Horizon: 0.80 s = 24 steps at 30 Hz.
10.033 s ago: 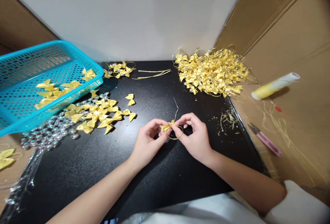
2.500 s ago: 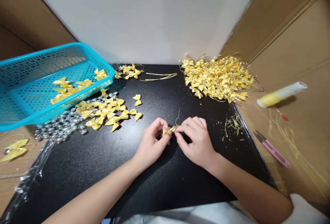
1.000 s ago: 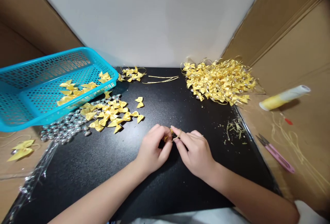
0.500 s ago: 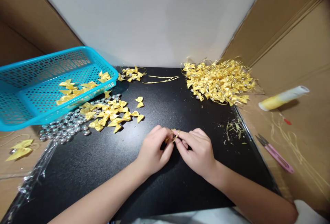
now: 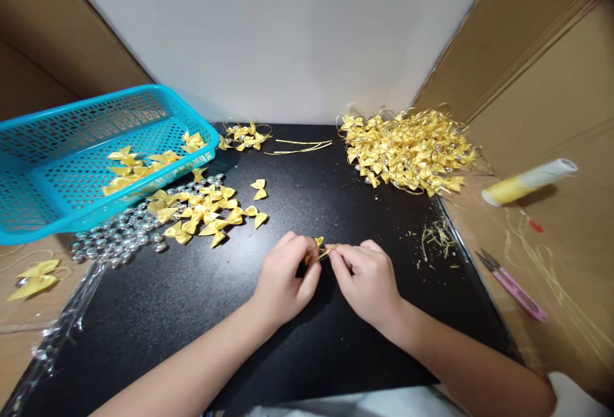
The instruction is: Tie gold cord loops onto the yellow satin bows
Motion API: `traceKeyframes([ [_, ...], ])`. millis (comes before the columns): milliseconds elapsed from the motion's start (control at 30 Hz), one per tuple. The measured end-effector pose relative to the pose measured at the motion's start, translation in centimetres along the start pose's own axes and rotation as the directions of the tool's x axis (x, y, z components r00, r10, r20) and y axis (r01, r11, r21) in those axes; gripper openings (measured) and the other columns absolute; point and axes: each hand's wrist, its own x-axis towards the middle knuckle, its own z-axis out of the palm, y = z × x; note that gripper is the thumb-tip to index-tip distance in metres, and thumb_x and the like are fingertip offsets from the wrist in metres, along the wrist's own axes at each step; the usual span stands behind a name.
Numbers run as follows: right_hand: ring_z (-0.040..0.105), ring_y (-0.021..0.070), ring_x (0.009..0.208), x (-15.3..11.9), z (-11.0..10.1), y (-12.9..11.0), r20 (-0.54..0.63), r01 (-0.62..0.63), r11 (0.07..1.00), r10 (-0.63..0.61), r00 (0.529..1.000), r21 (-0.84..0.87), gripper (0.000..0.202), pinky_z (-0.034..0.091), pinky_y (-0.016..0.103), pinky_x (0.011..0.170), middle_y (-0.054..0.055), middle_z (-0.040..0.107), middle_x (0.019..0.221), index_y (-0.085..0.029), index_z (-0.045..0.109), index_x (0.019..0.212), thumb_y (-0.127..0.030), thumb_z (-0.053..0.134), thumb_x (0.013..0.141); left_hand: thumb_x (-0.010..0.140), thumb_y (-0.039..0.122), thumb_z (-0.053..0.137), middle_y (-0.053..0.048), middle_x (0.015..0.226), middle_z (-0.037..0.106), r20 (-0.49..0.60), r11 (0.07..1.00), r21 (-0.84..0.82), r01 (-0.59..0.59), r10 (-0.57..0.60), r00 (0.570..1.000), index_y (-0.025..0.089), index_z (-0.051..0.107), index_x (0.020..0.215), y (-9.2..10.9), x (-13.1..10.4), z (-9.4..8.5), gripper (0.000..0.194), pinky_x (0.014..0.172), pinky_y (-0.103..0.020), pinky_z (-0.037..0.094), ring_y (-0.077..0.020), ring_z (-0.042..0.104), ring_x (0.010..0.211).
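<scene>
Near the middle of the black table (image 5: 192, 327), my left hand (image 5: 290, 273) pinches a small yellow bow (image 5: 318, 242), mostly hidden by the fingers. My right hand (image 5: 367, 279) is closed on the gold cord (image 5: 327, 251), which runs across the short gap between the two hands. Up and to the left lie loose yellow bows (image 5: 208, 212) beside silver beads (image 5: 118, 238). A large heap of corded bows (image 5: 407, 151) sits at the back right.
A blue basket (image 5: 52, 228) holding bows stands at the left. Cut cords (image 5: 302, 147) lie at the back. At the right are cord scraps (image 5: 439, 238), pink snips (image 5: 520, 295) and a yellow-white roll (image 5: 525, 183). A pale wall (image 5: 288, 39) rises behind.
My right hand has shifted slightly right, away from my left. The cord loop between the fingers is now drawn out nearly straight, and more of the bow shows.
</scene>
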Motion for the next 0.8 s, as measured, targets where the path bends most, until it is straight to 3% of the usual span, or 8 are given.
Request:
traceKeyframes([
  [167, 0.04, 0.0079, 0.039, 0.23, 0.02, 0.06, 0.026, -0.091, 0.995, 0.09, 0.996, 0.048, 0.035, 0.032, 0.025, 0.056, -0.005, 0.051, 0.042, -0.019, 0.06, 0.057, -0.019, 0.053, 0.09, 0.083, 0.004, 0.05, 0.002, 0.068, 0.053, 0.003, 0.999, 0.003, -0.04, 0.04, 0.999, 0.022, 0.045, 0.078, 0.12, 0.03, 0.07, 0.019, 0.059, -0.023, 0.043, -0.0136, 0.052, 0.066],
  [400, 0.043, 0.0101, 0.043, 0.25, 0.12, 0.23, 0.079, -0.167, 0.979, 0.159, 0.984, 0.117, 0.021, 0.034, 0.023, 0.052, -0.005, 0.053, 0.045, -0.021, 0.075, 0.079, -0.02, 0.057, 0.087, 0.083, 0.003, 0.051, 0.002, 0.069, 0.053, 0.025, 0.998, -0.004, -0.058, 0.058, 0.998, 0.021, 0.044, 0.079, 0.01, -0.12, 0.19, 0.02, 0.06, -0.022, 0.044, -0.0132, 0.051, 0.066],
  [800, 0.042, 0.0071, 0.043, 0.25, 0.13, -0.1, -0.109, -0.022, 0.989, 0.038, 0.993, 0.148, 0.02, 0.036, 0.024, 0.057, -0.007, 0.049, 0.046, -0.018, 0.068, 0.065, -0.013, 0.061, 0.083, 0.08, 0.004, 0.051, 0.003, 0.067, 0.051, 0.009, 0.999, -0.032, -0.004, 0.005, 1.0, 0.02, 0.046, 0.078, 0.01, -0.11, 0.31, 0.017, 0.057, -0.021, 0.041, -0.0117, 0.05, 0.062],
])
